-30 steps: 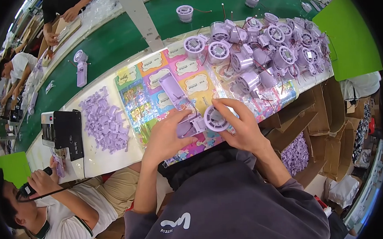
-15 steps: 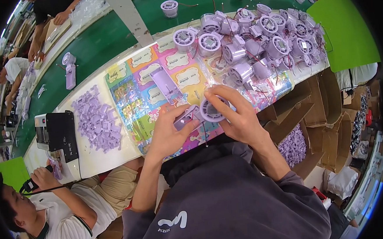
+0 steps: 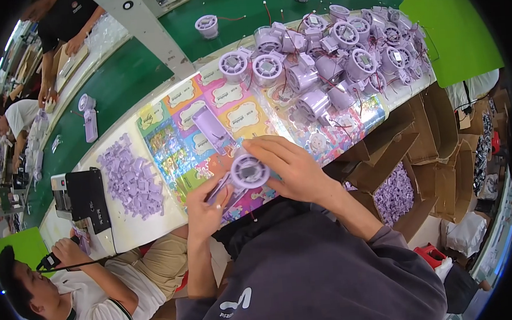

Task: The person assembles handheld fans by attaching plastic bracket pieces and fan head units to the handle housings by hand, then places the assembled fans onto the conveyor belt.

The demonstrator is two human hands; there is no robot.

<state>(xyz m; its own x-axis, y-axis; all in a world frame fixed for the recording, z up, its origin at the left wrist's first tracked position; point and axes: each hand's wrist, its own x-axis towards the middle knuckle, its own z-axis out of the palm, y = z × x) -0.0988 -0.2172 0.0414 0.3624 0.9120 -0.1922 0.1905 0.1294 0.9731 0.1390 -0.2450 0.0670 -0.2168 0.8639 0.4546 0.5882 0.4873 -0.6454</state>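
Observation:
Between my hands is a light purple handheld fan part, its round slotted head (image 3: 249,171) facing up with a dark grey square in the middle. My left hand (image 3: 206,209) grips the narrow handle section below the head, its fingers hiding much of it. Around the head's upper and right rim curl the fingers of my right hand (image 3: 296,168). A short wire with a small plug hangs beneath. Just beyond, a long hollow purple handle shell (image 3: 210,129) lies on the colourful printed sheet (image 3: 241,106).
A heap of purple fan heads with wires (image 3: 343,55) covers the back right. Small purple parts (image 3: 131,176) are piled left, beside a black box-shaped device (image 3: 88,199). A green conveyor belt (image 3: 122,89) runs behind a metal post (image 3: 148,34). A co-worker (image 3: 93,275) sits left, holding a black tool.
The fan part has shifted left and toward me, and its head has turned to face up. Both hands have moved with it, still holding on. The whole view has shifted slightly.

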